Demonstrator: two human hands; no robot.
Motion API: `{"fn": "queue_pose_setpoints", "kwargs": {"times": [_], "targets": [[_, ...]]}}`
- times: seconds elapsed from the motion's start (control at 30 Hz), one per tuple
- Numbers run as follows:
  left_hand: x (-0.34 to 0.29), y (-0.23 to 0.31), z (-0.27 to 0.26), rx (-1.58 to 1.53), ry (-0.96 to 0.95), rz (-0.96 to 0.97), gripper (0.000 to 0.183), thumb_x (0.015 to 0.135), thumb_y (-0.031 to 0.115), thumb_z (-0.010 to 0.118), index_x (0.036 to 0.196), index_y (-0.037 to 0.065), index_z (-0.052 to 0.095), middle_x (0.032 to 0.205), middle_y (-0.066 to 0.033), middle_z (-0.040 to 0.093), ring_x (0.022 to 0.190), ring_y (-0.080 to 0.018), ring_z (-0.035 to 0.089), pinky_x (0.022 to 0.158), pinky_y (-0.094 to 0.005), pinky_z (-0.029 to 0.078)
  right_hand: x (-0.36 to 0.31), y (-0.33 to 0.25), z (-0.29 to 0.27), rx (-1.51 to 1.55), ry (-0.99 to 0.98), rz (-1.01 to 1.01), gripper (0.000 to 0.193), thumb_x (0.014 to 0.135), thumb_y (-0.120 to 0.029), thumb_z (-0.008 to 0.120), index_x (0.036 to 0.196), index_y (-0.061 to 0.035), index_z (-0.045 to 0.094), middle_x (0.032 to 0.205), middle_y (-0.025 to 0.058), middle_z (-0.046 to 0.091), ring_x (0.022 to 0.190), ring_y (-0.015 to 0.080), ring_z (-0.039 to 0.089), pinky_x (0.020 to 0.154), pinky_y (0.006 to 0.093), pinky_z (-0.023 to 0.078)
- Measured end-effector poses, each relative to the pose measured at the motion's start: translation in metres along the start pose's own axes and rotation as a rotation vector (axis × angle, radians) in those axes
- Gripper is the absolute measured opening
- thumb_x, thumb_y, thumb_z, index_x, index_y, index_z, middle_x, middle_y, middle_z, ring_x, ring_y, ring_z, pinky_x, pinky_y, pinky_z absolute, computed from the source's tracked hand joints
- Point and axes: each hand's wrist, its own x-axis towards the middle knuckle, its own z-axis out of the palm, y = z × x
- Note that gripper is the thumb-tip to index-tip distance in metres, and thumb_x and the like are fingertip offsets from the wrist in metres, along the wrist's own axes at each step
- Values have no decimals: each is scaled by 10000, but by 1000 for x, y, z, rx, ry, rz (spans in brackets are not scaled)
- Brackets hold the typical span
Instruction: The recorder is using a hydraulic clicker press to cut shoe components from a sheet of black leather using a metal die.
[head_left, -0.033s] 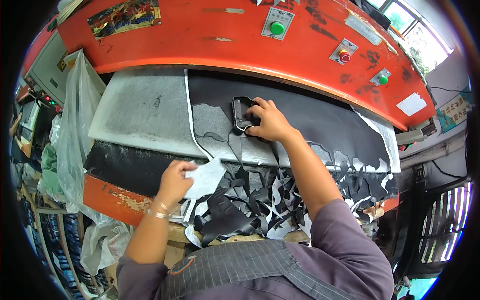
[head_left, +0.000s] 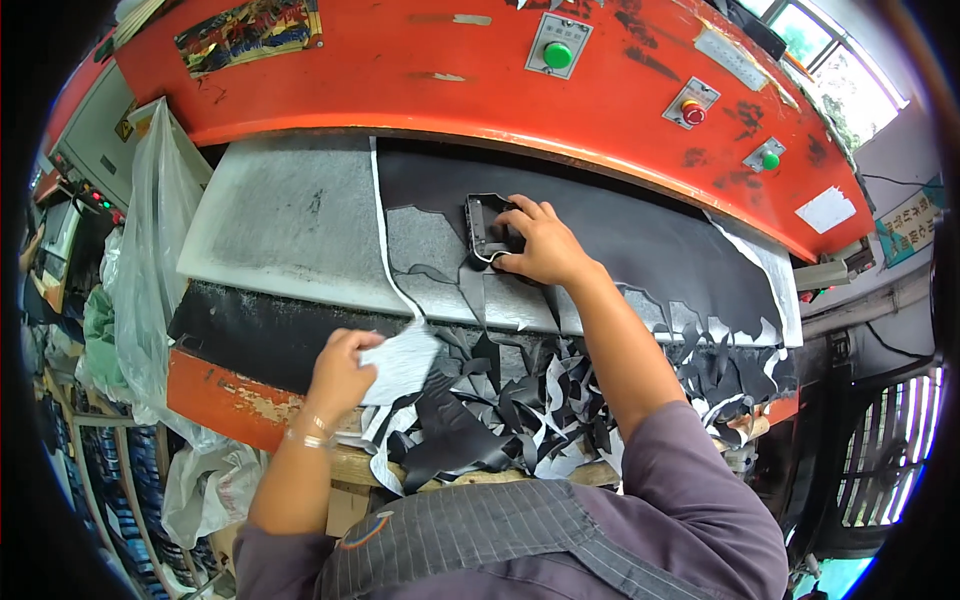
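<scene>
My right hand (head_left: 540, 245) is shut on a small black metal cutting die (head_left: 485, 225), pressing it flat on a black sheet of material (head_left: 640, 235). The sheet lies on the grey cutting board (head_left: 290, 220) of an orange press, and its near edge is ragged with cut-outs. At the board's front edge my left hand (head_left: 340, 370) grips a pale grey cut piece (head_left: 405, 360). A heap of black and grey offcuts (head_left: 520, 400) hangs over the front between my arms.
The orange press head (head_left: 450, 80) overhangs the board close behind the die and carries a green button (head_left: 557, 55) and a red button (head_left: 692, 110). A clear plastic bag (head_left: 150, 250) hangs at the left. A dark metal grille (head_left: 880, 450) stands at the right.
</scene>
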Motion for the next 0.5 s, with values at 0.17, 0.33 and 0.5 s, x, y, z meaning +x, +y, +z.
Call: {"fn": "queue_pose_setpoints", "kwargs": {"times": [0.17, 0.33, 0.5], "targets": [[-15, 36, -25, 357, 336, 254, 454, 714, 94, 739, 1138, 62, 579, 1234, -150, 535, 1168, -349, 470, 1021, -429, 353, -43, 12, 14, 37, 201, 19, 840, 696, -366, 785, 1407, -103, 423, 1427, 184, 424, 1264, 358, 439, 1054, 467, 313], [51, 59, 33, 95, 62, 472, 343, 765, 130, 686, 1082, 54, 579, 1270, -169, 558, 1227, -343, 470, 1035, -434, 345, -58, 24, 24, 54, 221, 26, 794, 716, -320, 774, 1397, -89, 436, 1332, 180, 529, 1248, 340, 466, 1062, 445, 309], [71, 64, 79, 191, 119, 544, 368, 768, 158, 677, 1104, 71, 554, 1300, -174, 550, 1262, -347, 447, 1051, -458, 313, -62, 26, 28, -6, 258, 6, 795, 699, -348, 776, 1370, -61, 461, 1314, 193, 543, 1211, 331, 511, 1065, 454, 313]]}}
